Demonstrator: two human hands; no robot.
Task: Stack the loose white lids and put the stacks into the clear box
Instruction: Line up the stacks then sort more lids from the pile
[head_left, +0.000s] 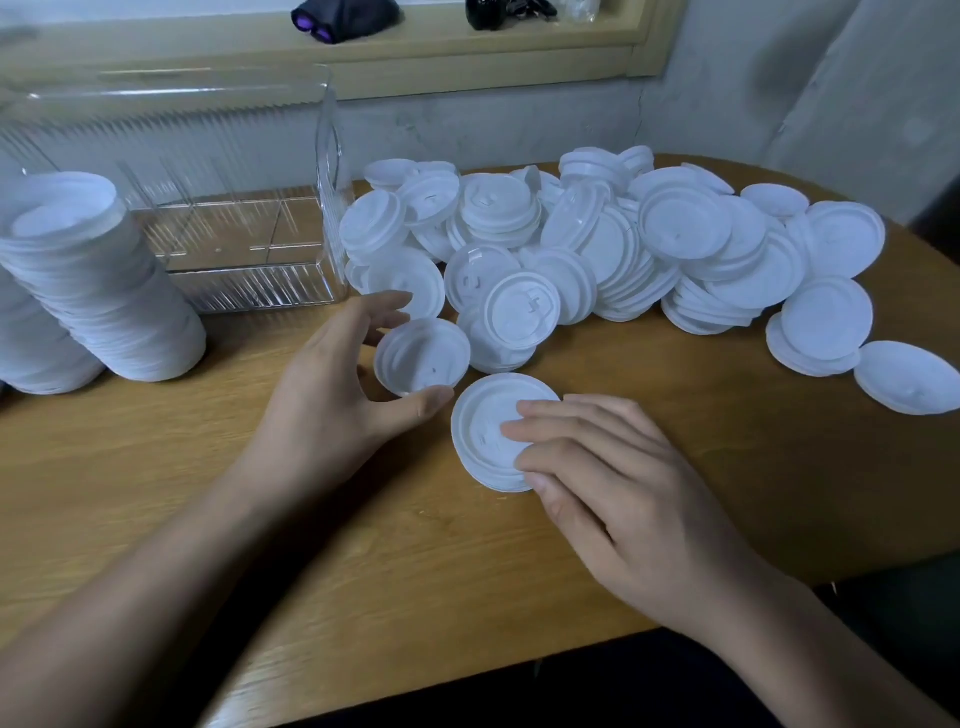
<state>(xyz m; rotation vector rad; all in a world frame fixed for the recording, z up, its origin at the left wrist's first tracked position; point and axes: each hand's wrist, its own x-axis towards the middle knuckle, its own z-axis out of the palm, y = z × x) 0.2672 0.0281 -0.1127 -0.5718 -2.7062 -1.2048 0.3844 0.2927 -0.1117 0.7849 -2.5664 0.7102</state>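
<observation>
A big heap of loose white lids covers the far right half of the wooden table. My left hand holds a short stack of upturned lids between thumb and fingers, just in front of the heap. My right hand lies with straight fingers on a single lid flat on the table, close beside that stack. The clear box stands at the back left; I see no lids inside it. Two tall leaning lid stacks stand to its left.
A single lid lies apart at the far right near the table's curved edge. Behind the table runs a wall with a wooden sill holding dark objects. The table's front edge runs diagonally under my forearms.
</observation>
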